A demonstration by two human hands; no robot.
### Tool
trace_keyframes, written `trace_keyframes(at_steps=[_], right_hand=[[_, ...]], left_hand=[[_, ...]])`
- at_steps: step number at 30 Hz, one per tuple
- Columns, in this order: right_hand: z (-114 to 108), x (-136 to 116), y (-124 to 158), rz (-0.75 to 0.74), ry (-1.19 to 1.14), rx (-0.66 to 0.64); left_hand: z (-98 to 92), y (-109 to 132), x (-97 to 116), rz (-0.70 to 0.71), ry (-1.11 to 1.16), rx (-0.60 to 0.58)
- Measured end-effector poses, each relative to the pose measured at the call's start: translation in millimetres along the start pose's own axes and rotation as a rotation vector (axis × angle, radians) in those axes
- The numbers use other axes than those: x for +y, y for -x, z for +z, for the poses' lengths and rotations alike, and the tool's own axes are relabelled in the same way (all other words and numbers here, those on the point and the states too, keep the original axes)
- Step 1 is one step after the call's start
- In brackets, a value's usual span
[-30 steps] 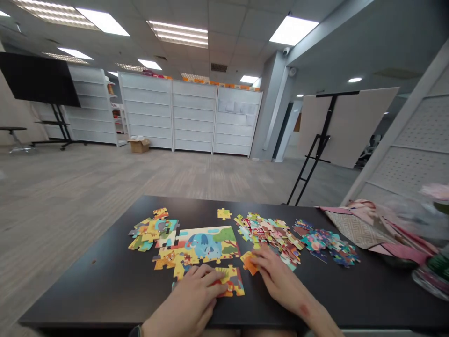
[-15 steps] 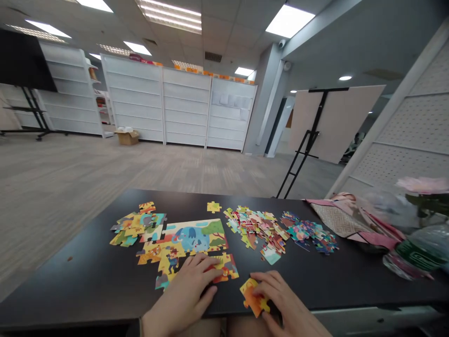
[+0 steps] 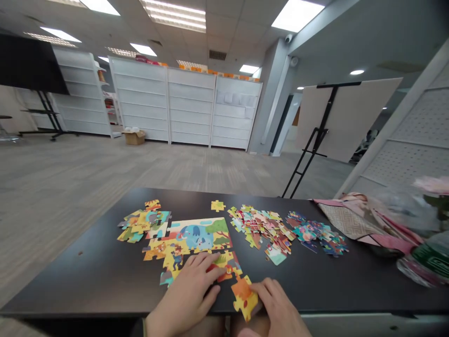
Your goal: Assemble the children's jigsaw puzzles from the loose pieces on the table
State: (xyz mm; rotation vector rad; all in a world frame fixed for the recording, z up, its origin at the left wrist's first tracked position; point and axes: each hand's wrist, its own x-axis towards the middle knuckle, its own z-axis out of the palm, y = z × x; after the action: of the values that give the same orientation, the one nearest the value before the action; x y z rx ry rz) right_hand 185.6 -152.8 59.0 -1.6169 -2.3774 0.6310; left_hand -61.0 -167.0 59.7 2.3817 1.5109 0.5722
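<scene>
The right hand (image 3: 277, 306) pinches an orange-and-yellow puzzle chunk (image 3: 243, 297) at lower centre, its long axis running down-right, nearer that hand than the flat, open left hand (image 3: 187, 292) on the puzzle (image 3: 228, 264).

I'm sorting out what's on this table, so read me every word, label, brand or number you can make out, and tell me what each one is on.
No word, brand or number can be read for certain.
Green label at the table's right end: pale lettering, too blurred to read.
Middle pile of jigsaw pieces: small red marks, too small to tell if they are letters.
</scene>
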Motion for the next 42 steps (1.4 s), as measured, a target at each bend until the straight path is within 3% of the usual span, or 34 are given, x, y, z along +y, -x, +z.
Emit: trace_keyframes(at_steps=[7,15,20,27,35,42], right_hand=[[-3,31,0,-0.285,-0.032,-0.077],[-2,24,-9,-0.351,-0.219,-0.081],[-3,17,-17,-0.416,-0.145,-0.002],[-12,5,-22,-0.32,0.133,-0.129],[-28,-24,-25,-0.291,0.162,-0.198],[-8,0,-34,-0.238,0.062,-0.091]], left_hand=[[1.5,1,-1,0.0,-0.001,-0.003],[-1.6,0,0,0.001,0.013,-0.006],[-1.2,0,0,0.005,0.016,-0.012],[-1.9,-1,0,0.013,0.03,0.003],[1.4,-3,-1,-0.038,0.034,0.001],[-5.5,-11,4,-0.107,0.101,-0.021]])
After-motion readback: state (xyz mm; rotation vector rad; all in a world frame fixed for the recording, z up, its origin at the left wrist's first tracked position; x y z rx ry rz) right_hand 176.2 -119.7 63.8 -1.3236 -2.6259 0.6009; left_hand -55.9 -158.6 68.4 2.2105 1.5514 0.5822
